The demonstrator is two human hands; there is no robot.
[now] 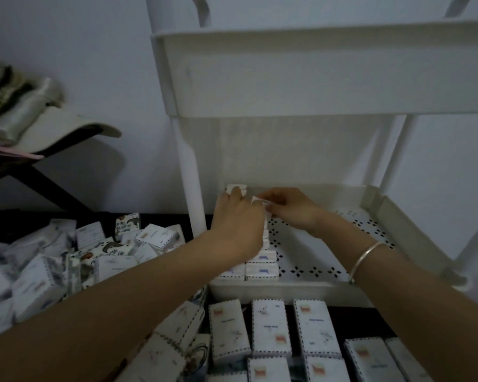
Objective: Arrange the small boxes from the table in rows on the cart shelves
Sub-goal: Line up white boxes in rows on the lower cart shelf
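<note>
**Cart** [183,166]: white, tiered, set against the wall at the far edge of the desk [364,323].

**Upper shelf** [315,78]: deep-walled tray overhanging the working tier.

**Middle shelf** [287,292]: raised rim on all sides and a perforated floor. The left side is filled, while the centre and right lie open up to the right wall.

**Shelved boxes** [261,267]: two rows standing side by side along the left wall, running from the front rim towards the back corner.

**Left hand** [238,224]: laid over the far end of the rows, fingertips on the rearmost box [236,187]. Whether it grips cannot be told.

**Right hand** [293,208]: fingers pinched on a small box [257,200], held just beside the inner row near the back. A bracelet [366,257] is on the wrist.

**Loose boxes** [53,271]: a jumbled heap on the desk left of the cart.

**Flat boxes** [271,326]: lying in ranks just below the shelf's front rim.

**Cap** [66,128]: on a dark stand, far left.
</note>
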